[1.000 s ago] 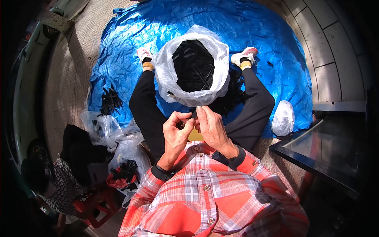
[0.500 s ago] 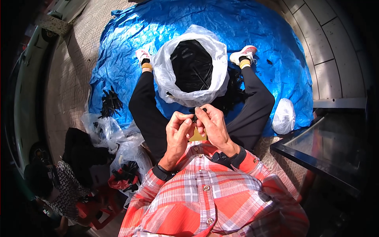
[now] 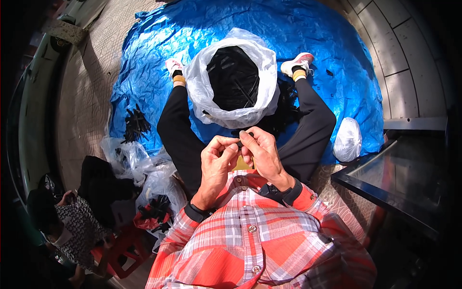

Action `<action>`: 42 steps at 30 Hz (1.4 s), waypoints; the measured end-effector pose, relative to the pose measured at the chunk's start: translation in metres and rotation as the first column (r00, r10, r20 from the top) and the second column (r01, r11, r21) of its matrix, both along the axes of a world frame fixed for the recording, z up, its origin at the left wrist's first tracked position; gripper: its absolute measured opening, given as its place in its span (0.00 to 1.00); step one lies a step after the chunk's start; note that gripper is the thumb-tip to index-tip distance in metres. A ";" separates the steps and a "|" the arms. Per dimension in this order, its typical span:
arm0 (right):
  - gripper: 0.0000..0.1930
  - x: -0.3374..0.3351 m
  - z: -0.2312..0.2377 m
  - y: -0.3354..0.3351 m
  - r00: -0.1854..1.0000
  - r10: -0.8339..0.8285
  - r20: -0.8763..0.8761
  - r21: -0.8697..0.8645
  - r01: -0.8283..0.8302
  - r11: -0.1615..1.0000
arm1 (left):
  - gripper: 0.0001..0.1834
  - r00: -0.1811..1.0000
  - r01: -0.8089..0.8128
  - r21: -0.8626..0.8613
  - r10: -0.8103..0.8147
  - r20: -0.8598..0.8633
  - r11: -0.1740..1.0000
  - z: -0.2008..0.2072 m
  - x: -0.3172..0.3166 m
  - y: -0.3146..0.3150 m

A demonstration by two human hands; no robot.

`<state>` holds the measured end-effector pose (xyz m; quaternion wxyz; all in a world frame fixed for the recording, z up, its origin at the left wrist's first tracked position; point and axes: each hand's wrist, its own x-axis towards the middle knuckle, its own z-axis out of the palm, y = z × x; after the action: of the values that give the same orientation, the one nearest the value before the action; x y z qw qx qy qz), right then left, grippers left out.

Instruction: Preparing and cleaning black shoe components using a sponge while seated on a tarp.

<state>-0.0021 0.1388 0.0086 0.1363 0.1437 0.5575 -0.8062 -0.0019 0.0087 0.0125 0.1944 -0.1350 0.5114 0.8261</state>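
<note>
Close together in front of my shirt, my left hand [image 3: 217, 156] and my right hand [image 3: 261, 151] are both closed, thumbs against fingers. Between them they pinch a small black piece [image 3: 239, 144], mostly covered by the fingertips, so its kind cannot be made out. Just beyond them stands a white plastic bag [image 3: 198, 84] with its rim rolled open. Thin black strip-like pieces [image 3: 233, 79] fill it. More black pieces [image 3: 285, 108] lie heaped to the bag's right, partly behind my leg.
A blue tarp [image 3: 337, 96] spreads under the bag and my legs. On it are a black pile [image 3: 136, 126] at left and a tied white bag [image 3: 347, 140] at right. Clear bags [image 3: 156, 180] lie at lower left, near another person [image 3: 79, 226] and a red stool [image 3: 126, 255]. A dark-framed glass panel [image 3: 385, 168] stands at right.
My hands stay together with the small black piece, the fingertips shifting only slightly. At lower left, the other person has moved, and a hand now shows near their chest.
</note>
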 end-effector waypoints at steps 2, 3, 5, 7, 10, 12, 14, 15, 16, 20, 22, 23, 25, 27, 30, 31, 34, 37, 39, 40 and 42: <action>0.14 0.000 0.000 0.001 1.000 0.001 0.010 -0.033 0.000 0.999 | 0.04 1.000 0.015 -0.002 -0.015 -0.022 1.000 0.000 0.001 0.000; 0.14 0.001 0.000 0.001 1.000 0.000 0.020 -0.066 0.001 0.998 | 0.04 1.000 0.015 -0.003 -0.015 -0.021 1.000 0.001 0.001 0.000; 0.14 0.001 0.000 0.001 1.000 0.008 0.022 -0.058 -0.007 0.998 | 0.04 1.000 0.013 -0.009 -0.013 -0.028 1.000 0.003 0.001 0.000; 0.14 0.002 0.002 0.002 1.000 0.016 0.023 -0.051 -0.015 0.999 | 0.03 1.000 0.020 -0.009 -0.020 -0.024 1.000 0.003 0.002 -0.001; 0.14 0.003 0.007 0.001 1.000 0.018 0.023 0.015 -0.018 1.000 | 0.03 0.999 0.032 -0.023 -0.032 -0.020 0.999 0.004 0.002 -0.003; 0.12 0.003 0.011 0.002 0.999 0.037 0.016 0.079 -0.038 0.996 | 0.03 0.999 0.040 -0.035 -0.041 -0.019 0.999 0.005 0.001 -0.003; 0.10 0.004 0.011 0.000 0.999 0.024 -0.036 0.173 -0.018 0.985 | 0.02 0.999 0.043 -0.074 -0.044 -0.012 0.996 0.007 0.001 -0.002; 0.09 0.005 0.011 -0.002 0.996 0.017 -0.089 0.264 0.008 0.965 | 0.02 0.999 0.042 -0.073 -0.043 -0.012 0.996 0.006 0.001 -0.002; 0.09 0.005 0.010 -0.004 0.996 0.017 -0.089 0.265 0.007 0.964 | 0.03 0.998 0.030 -0.127 -0.036 -0.046 0.991 0.005 0.002 -0.001; 0.05 0.014 0.005 -0.006 0.638 0.375 -0.673 0.706 0.402 0.583 | 0.07 0.969 -0.031 -0.260 -0.035 -0.244 0.965 -0.007 0.005 0.000; 0.08 0.018 0.009 -0.004 0.568 0.521 -0.637 0.770 0.426 0.475 | 0.10 0.980 -0.016 -0.148 -0.013 -0.196 0.989 -0.004 0.003 0.000; 0.10 0.023 0.011 -0.004 0.554 0.545 -0.629 0.776 0.397 0.491 | 0.12 0.990 -0.006 -0.037 0.000 -0.144 0.999 -0.003 0.002 0.000; 0.10 0.018 0.018 0.008 0.568 0.474 -0.673 0.731 0.409 0.547 | 0.13 0.992 0.051 0.057 -0.044 -0.115 0.997 -0.009 0.001 -0.005; 0.10 0.005 0.022 0.016 0.594 0.382 -0.708 0.694 0.486 0.531 | 0.12 0.992 0.068 0.090 -0.058 -0.110 0.994 -0.009 -0.001 -0.008; 0.11 -0.004 0.018 0.023 0.735 0.487 -0.471 0.827 0.177 0.533 | 0.10 0.994 0.068 0.077 -0.060 -0.095 0.995 -0.006 -0.007 -0.011; 0.11 -0.005 0.019 0.023 0.736 0.485 -0.472 0.828 0.181 0.531 | 0.10 0.984 0.120 -0.007 -0.120 -0.133 0.993 -0.007 -0.007 -0.013; 0.12 -0.003 0.019 0.022 0.810 0.548 -0.208 0.843 -0.136 0.521 | 0.09 0.956 0.157 -0.221 -0.204 -0.212 0.963 -0.002 -0.006 -0.008; 0.15 -0.004 0.019 0.024 0.866 0.453 -0.210 0.691 -0.197 0.695 | 0.07 0.871 0.073 -0.425 -0.265 -0.414 0.902 -0.009 -0.006 -0.009; 0.14 -0.003 0.018 0.018 0.868 0.377 -0.322 0.716 -0.037 0.697 | 0.07 0.913 0.064 -0.349 -0.196 -0.357 0.935 -0.004 -0.007 -0.010; 0.14 -0.001 0.017 0.016 0.847 0.303 -0.436 0.718 0.124 0.685 | 0.07 0.948 0.047 -0.273 -0.130 -0.292 0.961 -0.002 -0.008 -0.010; 0.13 0.001 0.017 0.018 0.812 0.364 -0.457 0.753 0.135 0.644 | 0.06 0.949 0.019 -0.263 -0.100 -0.299 0.965 -0.001 -0.008 -0.011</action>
<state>-0.0016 0.1565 0.0258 -0.0562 -0.0990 0.8634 -0.4915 -0.0098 -0.0023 0.0113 0.1177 -0.0120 0.6421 0.7575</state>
